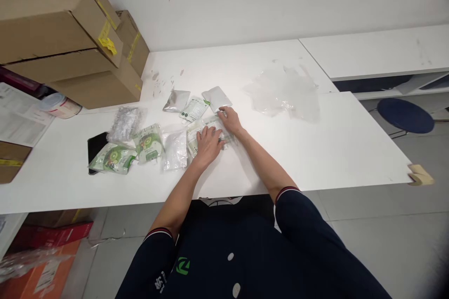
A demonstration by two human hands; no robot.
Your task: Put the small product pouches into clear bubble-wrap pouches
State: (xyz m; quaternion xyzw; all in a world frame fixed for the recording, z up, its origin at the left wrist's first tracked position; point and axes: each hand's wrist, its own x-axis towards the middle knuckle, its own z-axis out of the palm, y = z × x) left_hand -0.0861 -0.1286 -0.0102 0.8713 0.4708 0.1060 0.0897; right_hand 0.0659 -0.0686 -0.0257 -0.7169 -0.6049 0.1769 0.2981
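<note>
My left hand (209, 144) lies with its fingers spread on a clear-wrapped packet (193, 135) with green print, pressing it to the table. At the packet's far right edge, my right hand (229, 120) has its fingers bent together on the wrapping; its fingertips are partly hidden. Just beyond lie a plain silvery sachet (218, 97), a white and green printed sachet (194, 109) and a second silvery sachet (176, 101). Left of my hands are a clear bag with a white packet (175, 150) and two green fruit-printed packets, one upright (148, 143), one slanted (115, 158).
Crumpled clear plastic (286, 91) is spread on the white table (280, 159) at the right. A bubble-wrapped item (125, 124) and a black flat object (96, 147) lie left. Cardboard boxes (94, 84) and a tub (61, 105) stand far left. A blue stool (405, 115) is at right.
</note>
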